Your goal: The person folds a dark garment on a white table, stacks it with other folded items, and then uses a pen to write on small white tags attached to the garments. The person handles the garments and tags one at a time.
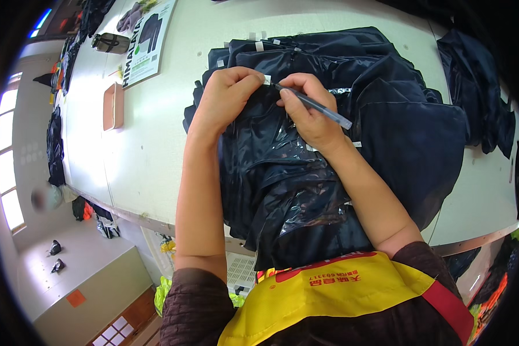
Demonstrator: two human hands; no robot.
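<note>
A pile of dark navy garments (305,167) with shiny fabric lies in front of me on the white table. My left hand (228,95) is closed, pinching a small white label (267,80) between thumb and fingers near the top of the pile. In my right hand (314,115) is a pen (317,106) with a clear grey barrel, its tip pointing left at the label. Whether the tip touches the label is too small to tell. Several other small white labels stick out along the pile's far edge.
At the far left of the white table (150,132) lie a printed sheet (150,46), a dark bottle (110,43) and a shallow pinkish box (113,106). More dark garments (473,86) lie at the right. The table's near edge passes under the pile, close to my yellow apron (323,288).
</note>
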